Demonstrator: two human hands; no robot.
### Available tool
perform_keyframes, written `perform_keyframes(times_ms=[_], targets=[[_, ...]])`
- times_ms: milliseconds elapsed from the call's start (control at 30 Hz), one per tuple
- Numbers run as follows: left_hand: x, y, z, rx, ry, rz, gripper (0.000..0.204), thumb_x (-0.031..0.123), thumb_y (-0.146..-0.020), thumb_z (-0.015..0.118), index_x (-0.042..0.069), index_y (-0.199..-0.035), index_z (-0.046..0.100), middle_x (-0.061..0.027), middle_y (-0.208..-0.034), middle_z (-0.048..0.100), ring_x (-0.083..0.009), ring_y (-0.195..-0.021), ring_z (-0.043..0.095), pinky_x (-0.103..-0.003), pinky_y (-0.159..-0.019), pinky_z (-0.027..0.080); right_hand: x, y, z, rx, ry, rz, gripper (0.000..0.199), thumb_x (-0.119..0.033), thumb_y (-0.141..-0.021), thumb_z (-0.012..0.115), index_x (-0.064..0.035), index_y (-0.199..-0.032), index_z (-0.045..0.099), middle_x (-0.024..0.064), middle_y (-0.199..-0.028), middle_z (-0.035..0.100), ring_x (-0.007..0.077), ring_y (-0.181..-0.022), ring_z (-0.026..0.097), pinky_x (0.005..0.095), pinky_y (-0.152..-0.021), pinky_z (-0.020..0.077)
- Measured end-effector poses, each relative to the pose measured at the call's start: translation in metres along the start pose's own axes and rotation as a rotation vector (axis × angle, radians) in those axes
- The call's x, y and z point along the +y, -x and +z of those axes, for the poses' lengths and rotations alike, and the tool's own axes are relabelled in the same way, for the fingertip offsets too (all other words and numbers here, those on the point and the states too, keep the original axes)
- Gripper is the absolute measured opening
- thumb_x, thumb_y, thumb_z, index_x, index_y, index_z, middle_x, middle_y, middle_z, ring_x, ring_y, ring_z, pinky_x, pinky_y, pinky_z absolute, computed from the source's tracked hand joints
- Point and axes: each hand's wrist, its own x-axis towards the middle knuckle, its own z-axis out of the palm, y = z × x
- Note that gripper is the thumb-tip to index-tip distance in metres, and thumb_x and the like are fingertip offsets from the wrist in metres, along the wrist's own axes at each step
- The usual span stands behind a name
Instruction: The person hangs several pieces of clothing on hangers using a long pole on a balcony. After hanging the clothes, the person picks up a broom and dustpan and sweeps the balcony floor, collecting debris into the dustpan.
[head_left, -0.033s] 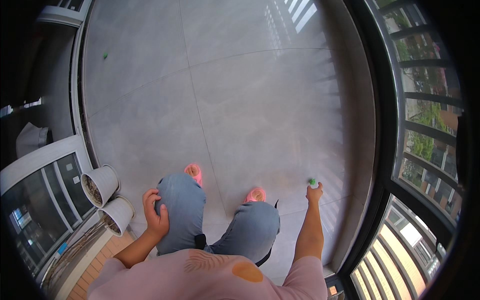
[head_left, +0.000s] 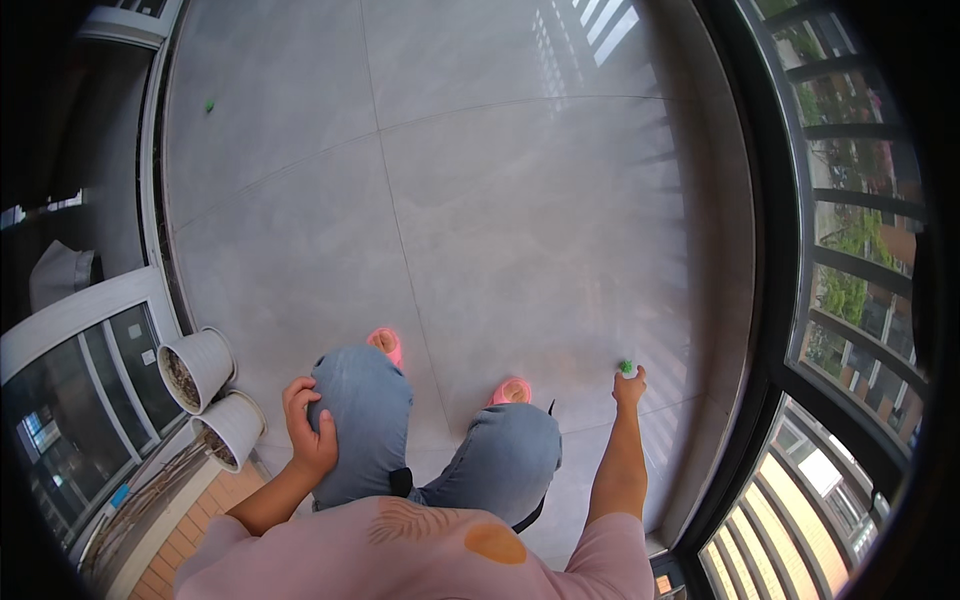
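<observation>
while the left hand rests on the denim-covered left knee, its thumb apart from its fingers, the right hand reaches forward and down, well out to the right of the right knee, toward a small bright-green object on the grey tiled floor. the object lies right at the fingertips, straight ahead of the right hand and nearly in line with the right forearm, so this hand is much the nearer one; the left is across on its knee, well apart from it. thumb and fingers of the right hand look parted at the object's near edge, but at this size i cannot tell whether they touch it or are clamped on it. the object is too small and compact to show a clear long axis. it sits to the right of the right pink slipper, with the dark window frame farther off to the right. a second green object lies far ahead and to the left, near the white door frame, well apart from both hands, and two white flowerpots are side by side at the left, beyond the left hand.
</observation>
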Motion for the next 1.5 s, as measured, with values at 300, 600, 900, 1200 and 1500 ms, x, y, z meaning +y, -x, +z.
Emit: perform_keyframes(times_ms=[300, 600, 900, 1200, 1500], targets=[[-0.009, -0.003, 0.022, 0.039, 0.032, 0.078, 0.021, 0.009, -0.074, 0.048, 0.002, -0.092, 0.041, -0.0197, -0.104, 0.041, -0.0314, -0.096, 0.041, -0.040, -0.086, 0.032, -0.025, 0.001, 0.009, -0.022, -0.002, -0.087, 0.047, -0.016, -0.068, 0.059, -0.0029, -0.110, 0.043, 0.0278, -0.101, 0.046, 0.0384, -0.092, 0.046, 0.0421, -0.081, 0.0385], [-0.017, -0.006, 0.018, 0.048, 0.040, 0.115, 0.024, 0.007, -0.071, 0.051, 0.002, -0.092, 0.041, -0.0196, -0.103, 0.041, -0.0327, -0.095, 0.042, -0.042, -0.084, 0.034, -0.072, -0.014, 0.013, -0.327, -0.134, -0.028, 0.019, -0.015, -0.072, 0.051, -0.0002, -0.084, 0.049, 0.0131, -0.059, 0.055, 0.0246, -0.048, 0.056, 0.0348, -0.051, 0.0456], [0.038, 0.004, -0.036, -0.123, -0.058, -0.102, 0.041, 0.013, -0.073, 0.056, -0.001, -0.107, 0.040, -0.0197, -0.109, 0.039, -0.0357, -0.100, 0.041, -0.043, -0.086, 0.033, -0.133, 0.100, -0.057, -0.954, -0.007, -0.118, 0.020, -0.017, -0.077, 0.049, 0.0016, -0.081, 0.051, 0.0108, -0.061, 0.056, 0.0183, -0.047, 0.056, 0.0294, -0.045, 0.0459], [0.113, 0.114, -0.164, -0.420, -0.174, -0.395, 0.078, 0.040, -0.066, 0.064, 0.002, -0.125, 0.030, -0.0199, -0.128, 0.029, -0.0376, -0.114, 0.032, -0.046, -0.093, 0.029, -0.187, 0.272, -0.283, -1.066, 0.043, 0.054, 0.013, -0.016, -0.079, 0.052, -0.0032, -0.078, 0.051, 0.0069, -0.065, 0.055, 0.0137, -0.052, 0.055, 0.0248, -0.045, 0.0450], [0.120, 0.202, -0.275, -0.198, 0.139, -0.692, 0.052, 0.033, -0.070, 0.063, 0.000, -0.105, 0.045, -0.0249, -0.118, 0.041, -0.0362, -0.110, 0.040, -0.041, -0.091, 0.034, -0.292, 0.344, -0.403, -1.033, 0.179, -0.171, 0.017, -0.016, -0.073, 0.061, -0.0022, -0.080, 0.053, 0.0066, -0.061, 0.056, 0.0133, -0.048, 0.054, 0.0249, -0.042, 0.0449]])
